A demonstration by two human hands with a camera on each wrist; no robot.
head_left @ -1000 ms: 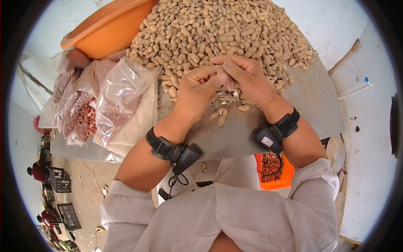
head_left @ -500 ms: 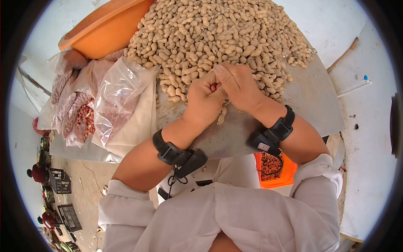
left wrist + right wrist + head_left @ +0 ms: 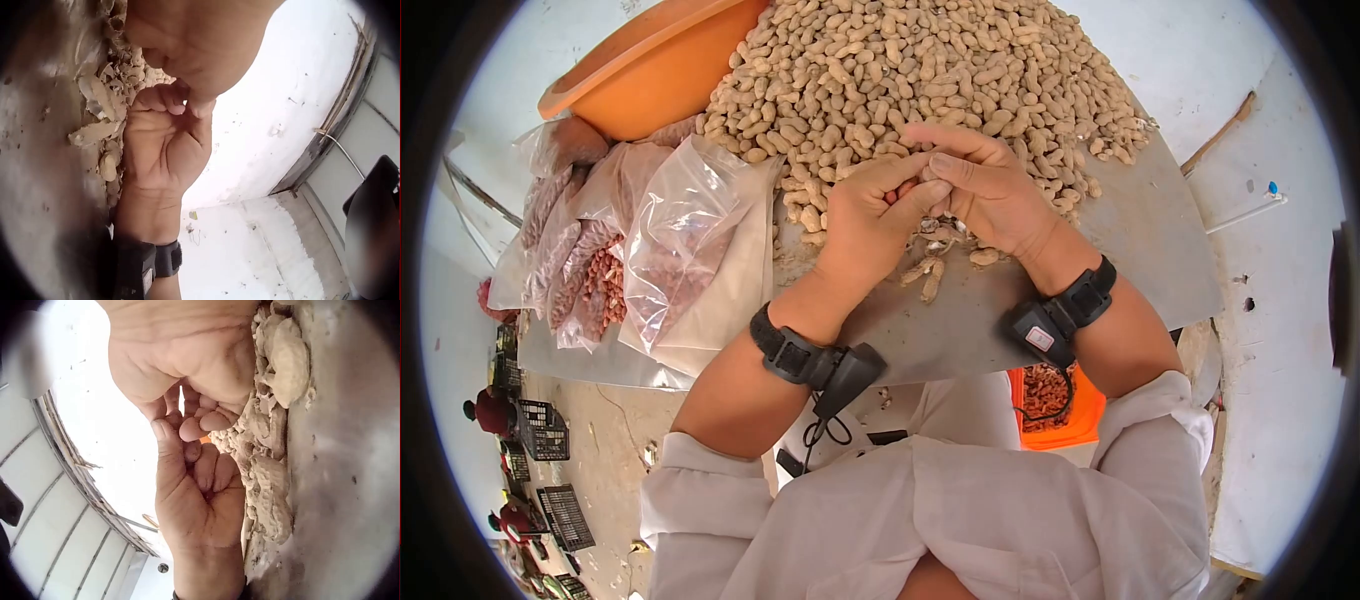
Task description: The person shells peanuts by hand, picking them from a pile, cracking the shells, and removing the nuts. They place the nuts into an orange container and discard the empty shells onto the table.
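Reddish peanut kernels show between the thumb and curled fingers of my left hand, which holds them. My right hand meets it at the fingertips, its index finger stretched above the thumb. Whatever lies between the touching fingertips is too hidden to make out. Both hands are in front of a large heap of unshelled peanuts. Just below them lie broken shells. In the left wrist view the right hand has its palm showing; in the right wrist view the left hand has curled fingers.
Clear plastic bags of red kernels lie on the left side of the metal table. An orange basin leans behind them. Below the table's front edge is an orange container with reddish contents. Black crates stand on the floor at left.
Half a second ago the hands were bunched together, with the right fingers folded over. Now they have spread slightly apart, the right index finger has lifted, and the shells beneath show again.
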